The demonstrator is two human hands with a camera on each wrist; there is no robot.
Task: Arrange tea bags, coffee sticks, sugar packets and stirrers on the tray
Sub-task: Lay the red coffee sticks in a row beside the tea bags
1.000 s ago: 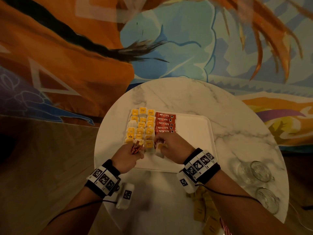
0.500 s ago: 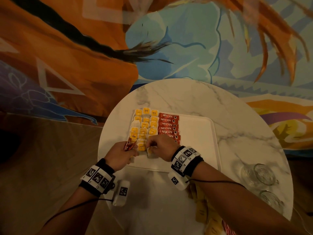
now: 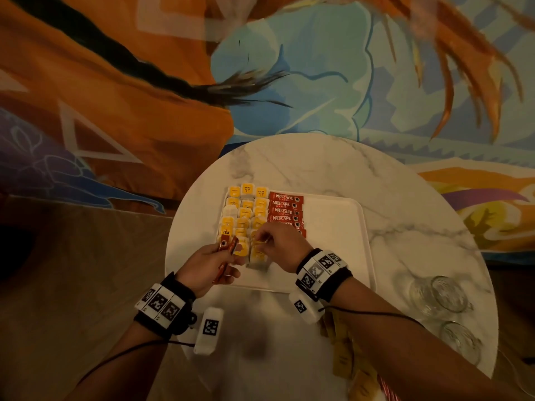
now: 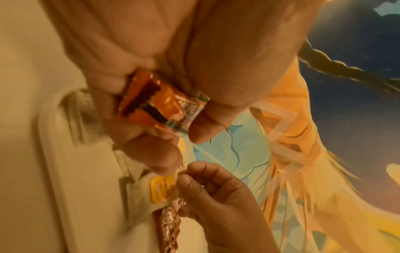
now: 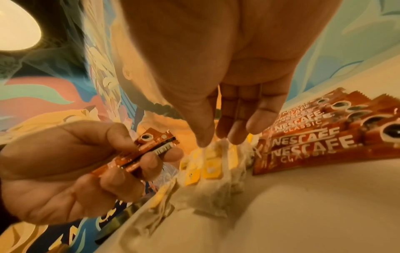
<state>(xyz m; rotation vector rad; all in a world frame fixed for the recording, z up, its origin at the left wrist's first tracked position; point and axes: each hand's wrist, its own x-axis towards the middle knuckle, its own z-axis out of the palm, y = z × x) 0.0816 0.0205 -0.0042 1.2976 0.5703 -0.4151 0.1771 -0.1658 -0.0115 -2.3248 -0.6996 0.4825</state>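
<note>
A white tray (image 3: 333, 244) sits on the round marble table. Rows of tea bags (image 3: 246, 209) with yellow tags fill its left part, and red Nescafe coffee sticks (image 3: 285, 211) lie stacked beside them. My left hand (image 3: 231, 257) hovers at the tray's near left corner and grips a few red coffee sticks (image 4: 160, 106) between thumb and fingers. My right hand (image 3: 262, 241) is just right of it. Its thumb and fingertips (image 5: 203, 142) pinch the top of a tea bag (image 5: 207, 167) in the nearest rows. The coffee stick row (image 5: 314, 142) lies just past that hand.
Two clear glass cups (image 3: 443, 293) stand at the table's right edge. Tan packets (image 3: 344, 351) lie on the table under my right forearm, with a red-striped item (image 3: 388, 390) nearer me. The tray's right half (image 3: 341, 221) is bare. A painted wall rises behind.
My right hand has shifted left from the coffee sticks onto the near tea bags. My left hand still holds its sticks and has turned them to point toward the tray.
</note>
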